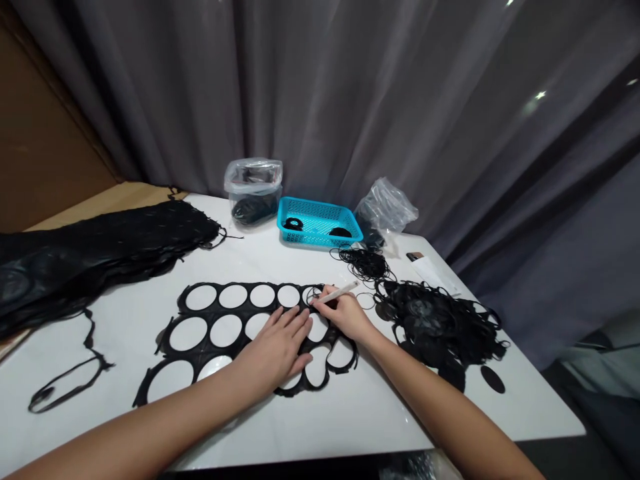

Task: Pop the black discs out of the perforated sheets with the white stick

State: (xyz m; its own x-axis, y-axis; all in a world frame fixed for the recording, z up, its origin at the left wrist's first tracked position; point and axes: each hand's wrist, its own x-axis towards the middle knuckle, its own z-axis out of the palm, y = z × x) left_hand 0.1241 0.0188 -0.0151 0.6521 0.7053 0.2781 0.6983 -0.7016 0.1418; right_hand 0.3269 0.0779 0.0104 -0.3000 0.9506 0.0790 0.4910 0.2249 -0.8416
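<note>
Right hand has its grip drawn in narrow, thumb and fingertips pinched around a slim white tool held like a pen. The tool's tip meets the last hole in the far row of a black sheet punched with round holes, and a fine dark loop shows there, though whether the tip has caught it I cannot tell. Left hand has a wide grip: it lies palm down across the sheet, fingers a little spread, pressing without pinching anything. The sheet lies flat on the white desk, in front of the person, and its near right holes are bent out of round.

Just right of the right hand sits a heap of black scraps, with an oval black disc beside it. Behind that hand are a tangle of thin black rings and a blue basket holding a few black pieces, between a clear tub and a clear plastic bag.
</note>
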